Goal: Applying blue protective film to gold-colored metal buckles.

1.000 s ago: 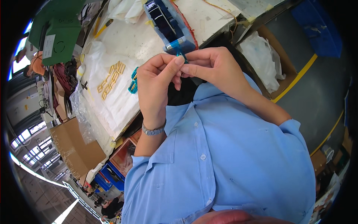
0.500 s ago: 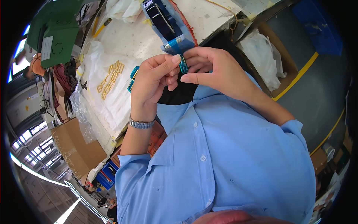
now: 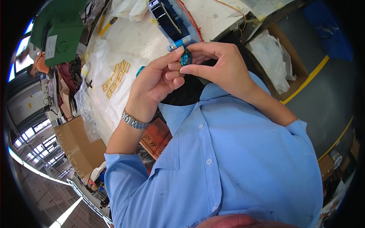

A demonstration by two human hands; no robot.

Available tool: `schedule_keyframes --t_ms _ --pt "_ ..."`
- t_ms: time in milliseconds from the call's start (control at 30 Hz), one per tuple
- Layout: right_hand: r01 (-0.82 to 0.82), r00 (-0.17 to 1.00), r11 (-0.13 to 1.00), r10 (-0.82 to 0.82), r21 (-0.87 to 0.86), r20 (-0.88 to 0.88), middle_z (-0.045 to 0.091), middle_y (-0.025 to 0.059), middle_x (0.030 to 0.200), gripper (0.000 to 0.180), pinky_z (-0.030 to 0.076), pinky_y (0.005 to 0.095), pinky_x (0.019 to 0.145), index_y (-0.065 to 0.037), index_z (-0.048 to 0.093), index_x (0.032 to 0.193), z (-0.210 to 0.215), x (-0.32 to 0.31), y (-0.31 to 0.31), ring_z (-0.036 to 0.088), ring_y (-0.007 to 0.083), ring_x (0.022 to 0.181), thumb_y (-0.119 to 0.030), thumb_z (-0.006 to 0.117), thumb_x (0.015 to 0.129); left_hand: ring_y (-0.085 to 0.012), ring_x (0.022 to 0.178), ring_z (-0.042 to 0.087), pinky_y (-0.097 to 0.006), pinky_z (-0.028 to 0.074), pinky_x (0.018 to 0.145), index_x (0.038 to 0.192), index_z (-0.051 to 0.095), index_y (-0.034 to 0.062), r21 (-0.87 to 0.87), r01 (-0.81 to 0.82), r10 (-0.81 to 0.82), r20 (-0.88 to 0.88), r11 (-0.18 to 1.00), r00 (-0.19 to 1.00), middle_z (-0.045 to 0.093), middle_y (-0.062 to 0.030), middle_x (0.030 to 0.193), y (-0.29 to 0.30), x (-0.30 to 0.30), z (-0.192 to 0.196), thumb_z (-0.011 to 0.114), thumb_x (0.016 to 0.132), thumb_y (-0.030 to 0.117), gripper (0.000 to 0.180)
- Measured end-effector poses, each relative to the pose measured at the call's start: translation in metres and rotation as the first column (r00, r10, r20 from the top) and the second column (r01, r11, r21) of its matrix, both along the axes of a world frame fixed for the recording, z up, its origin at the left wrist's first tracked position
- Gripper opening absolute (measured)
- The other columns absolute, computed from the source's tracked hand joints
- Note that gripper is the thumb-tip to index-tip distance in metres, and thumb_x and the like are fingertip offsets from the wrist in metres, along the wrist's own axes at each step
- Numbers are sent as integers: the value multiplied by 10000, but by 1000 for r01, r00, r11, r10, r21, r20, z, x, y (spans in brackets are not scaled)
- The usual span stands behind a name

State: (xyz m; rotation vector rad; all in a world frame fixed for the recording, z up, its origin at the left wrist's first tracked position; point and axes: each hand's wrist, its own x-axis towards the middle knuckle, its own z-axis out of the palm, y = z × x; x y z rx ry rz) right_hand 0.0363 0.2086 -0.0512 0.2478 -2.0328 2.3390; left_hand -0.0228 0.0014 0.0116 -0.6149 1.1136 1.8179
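Between my two hands is a small piece wrapped in shiny teal film (image 3: 186, 58), probably a metal buckle, though the film hides most of it. My left hand (image 3: 157, 78), with a watch at the wrist, pinches it from the left with thumb and fingers. From the other side, my right hand (image 3: 224, 64) grips it between thumb and fingertips. Both hands are just in front of a blue tape dispenser (image 3: 189, 21) loaded with a dark roll. Behind my left hand, another teal-wrapped piece (image 3: 140, 70) shows only in part.
Several gold rectangular buckles (image 3: 118, 78) lie in rows on a white sheet (image 3: 100, 60) at the left. Yellow-handled cutters or knives (image 3: 108, 26) rest farther back. A carton holding a white plastic bag (image 3: 272, 60) stands right of the table; another carton (image 3: 78, 144) is at lower left.
My right thumb has closed in onto the teal-wrapped piece, which has shifted slightly toward me. My left forearm has swung outward, and its hand now covers more of the other teal piece.
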Motion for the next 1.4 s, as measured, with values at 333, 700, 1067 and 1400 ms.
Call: schedule_keyframes --t_ms 333,700,1067,1400 --pt "42 997 998 -39 -52 60 839 109 933 374 612 252 787 20 819 1189 2 0 -5 791 118 843 -182 925 893 -124 791 705 -276 634 731 1312 658 -9 -401 -275 -179 -791 874 584 730 -62 952 -1 64 -6 742 1029 21 297" --pt "-40 975 969 91 -242 201 846 97 980 326 572 208 775 79 806 1161 9 1 -4 754 76 895 -170 859 958 -296 930 746 -379 611 803 1272 734 3 -492 -505 -663 -709 709 -239 764 -158 1064 18 51 -18 840 821 -78 470" --pt "-45 949 993 9 107 316 825 113 978 420 596 261 829 85 769 1215 -14 43 12 762 117 898 -221 884 952 -257 868 763 -343 615 749 1193 767 27 -483 -416 -573 -811 771 -121 775 -130 1050 23 84 -66 847 807 -54 403" --pt "-239 913 971 235 -30 334 792 73 951 234 599 266 773 56 771 1156 19 22 22 749 120 817 -157 706 1083 -135 981 752 -254 609 839 1371 670 -95 -143 -176 -46 -885 974 464 733 -101 1211 2 98 -57 762 952 -118 429"
